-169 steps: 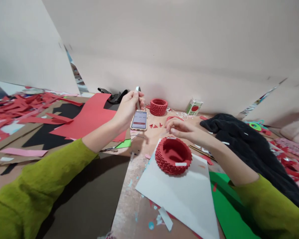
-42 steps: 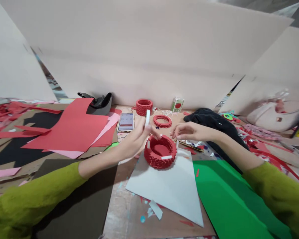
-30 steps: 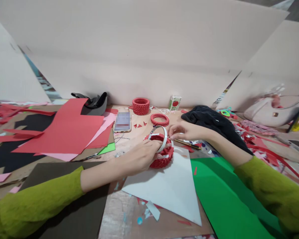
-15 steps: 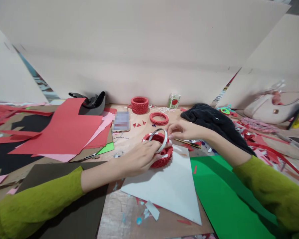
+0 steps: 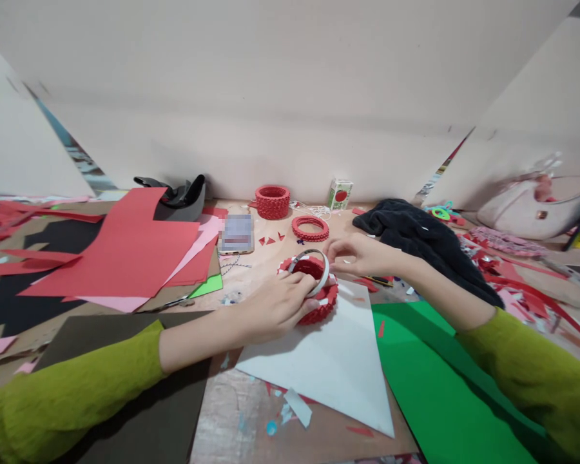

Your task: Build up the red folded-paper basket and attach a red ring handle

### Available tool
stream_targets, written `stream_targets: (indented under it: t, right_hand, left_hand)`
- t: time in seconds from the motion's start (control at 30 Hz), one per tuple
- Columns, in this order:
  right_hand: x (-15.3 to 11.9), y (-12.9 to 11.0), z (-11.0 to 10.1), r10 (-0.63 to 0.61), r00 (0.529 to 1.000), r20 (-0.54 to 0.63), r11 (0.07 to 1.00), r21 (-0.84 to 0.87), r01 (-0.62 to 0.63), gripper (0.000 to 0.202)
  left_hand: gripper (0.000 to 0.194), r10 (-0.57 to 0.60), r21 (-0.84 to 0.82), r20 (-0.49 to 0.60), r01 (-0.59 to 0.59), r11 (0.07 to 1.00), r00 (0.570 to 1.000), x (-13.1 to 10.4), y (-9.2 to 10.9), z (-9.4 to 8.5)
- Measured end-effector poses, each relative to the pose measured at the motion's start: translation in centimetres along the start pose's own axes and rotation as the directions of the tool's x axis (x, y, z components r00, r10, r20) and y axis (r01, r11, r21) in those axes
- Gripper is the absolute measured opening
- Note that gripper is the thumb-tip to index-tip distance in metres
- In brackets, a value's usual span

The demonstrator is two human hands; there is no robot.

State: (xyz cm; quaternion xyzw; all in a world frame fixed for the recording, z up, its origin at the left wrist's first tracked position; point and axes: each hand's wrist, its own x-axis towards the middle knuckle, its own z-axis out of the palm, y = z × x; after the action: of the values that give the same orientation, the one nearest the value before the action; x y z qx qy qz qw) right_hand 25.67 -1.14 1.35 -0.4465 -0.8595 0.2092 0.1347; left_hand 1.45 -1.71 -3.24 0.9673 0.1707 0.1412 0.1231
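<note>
My left hand reaches in from the left, its fingers curled over a thin whitish roll of tape that stands on edge. Under the fingers lies a red braided paper ring with small white patches on its upper rim. The hand hides part of both. Just to the right of the roll is my right hand, with thumb and fingertips pinched together; whatever is between them is too small to make out. The red ring rests at the top of a white sheet.
Behind are a red braided cylinder, a second red ring, a phone and a small box. Red paper is piled left, a green sheet lies right, near a black cloth and a handbag.
Both hands stay in nearly the same place at the roll and red ring. My right fingertips have shifted slightly away from the roll, and the view has moved a little.
</note>
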Motion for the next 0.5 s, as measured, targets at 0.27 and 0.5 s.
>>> stream_targets:
  t: [0.27, 0.5]
  right_hand:
    - [-0.7, 0.4, 1.3, -0.181, 0.973, -0.146, 0.969, -0.193, 0.152, 0.016]
    - [-1.5, 0.5, 3.0, -0.195, 0.930, -0.310, 0.936, -0.344, 0.082, 0.020]
  left_hand:
    - [0.031, -0.015, -0.008, -0.004, 0.015, 1.000, 1.000, 0.0, 0.3, -0.3]
    - [0.032, -0.012, -0.016, -0.021, 0.011, 1.000, 1.000, 0.0, 0.0, 0.2]
